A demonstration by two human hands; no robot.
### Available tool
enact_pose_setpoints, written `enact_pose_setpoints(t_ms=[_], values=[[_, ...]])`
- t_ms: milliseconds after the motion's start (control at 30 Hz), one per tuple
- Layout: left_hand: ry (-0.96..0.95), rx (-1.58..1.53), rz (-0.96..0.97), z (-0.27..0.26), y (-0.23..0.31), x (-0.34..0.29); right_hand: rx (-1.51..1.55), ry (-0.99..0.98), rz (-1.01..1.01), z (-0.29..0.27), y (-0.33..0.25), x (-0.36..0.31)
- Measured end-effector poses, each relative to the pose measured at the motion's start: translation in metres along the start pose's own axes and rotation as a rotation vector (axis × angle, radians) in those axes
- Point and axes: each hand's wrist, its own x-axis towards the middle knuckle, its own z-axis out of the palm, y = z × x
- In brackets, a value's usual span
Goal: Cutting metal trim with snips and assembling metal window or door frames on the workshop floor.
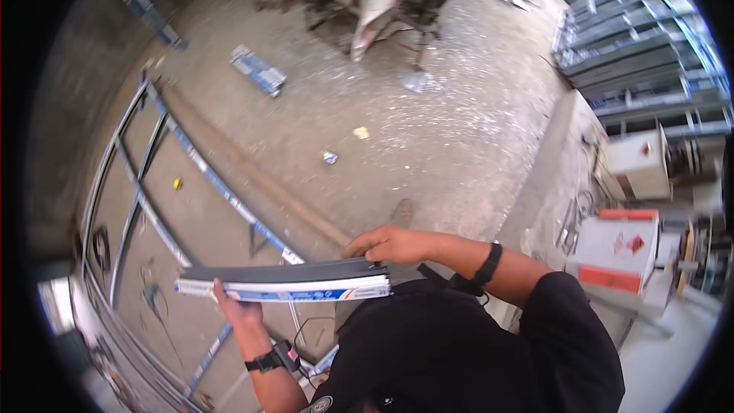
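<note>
A long metal profile (290,291), dark grey along its far side and covered with white-and-blue film on its near side, lies crosswise in front of my body. From below, my left hand (240,309) grips it near the left end, the thumb up against the film. At the other end my right hand (394,245) is closed over the dark upper edge, fingers bent toward the left. Whether this is one piece or several stacked together, I cannot tell. Just beyond and below the profile lies a large metal frame (206,170) with blue-and-white film on its bars.
Short filmed pieces (258,70) lie on the floor farther off. A small yellow object (177,183) sits inside the frame, near a cord. White boxes with orange edges (615,248) and a rack of profiles (642,53) stand at the right. Cluttered equipment (382,15) is at the back.
</note>
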Motion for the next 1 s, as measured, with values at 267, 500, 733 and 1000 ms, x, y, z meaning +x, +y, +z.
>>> enact_pose_setpoints(t_ms=[267,500,733,1000], values=[[-0.203,0.326,-0.047,0.215,-0.103,0.015,0.434,0.33,0.03,-0.115,0.027,-0.112],[-0.404,0.497,-0.156,0.365,-0.218,0.04,0.495,0.606,-0.076,-0.196,0.059,-0.202],[-0.528,0.631,-0.333,0.483,-0.325,0.062,0.724,0.916,-0.177,-0.227,0.077,-0.244],[-0.675,0.772,-0.504,0.62,-0.475,0.068,0.789,1.207,-0.172,-0.304,0.071,-0.287]])
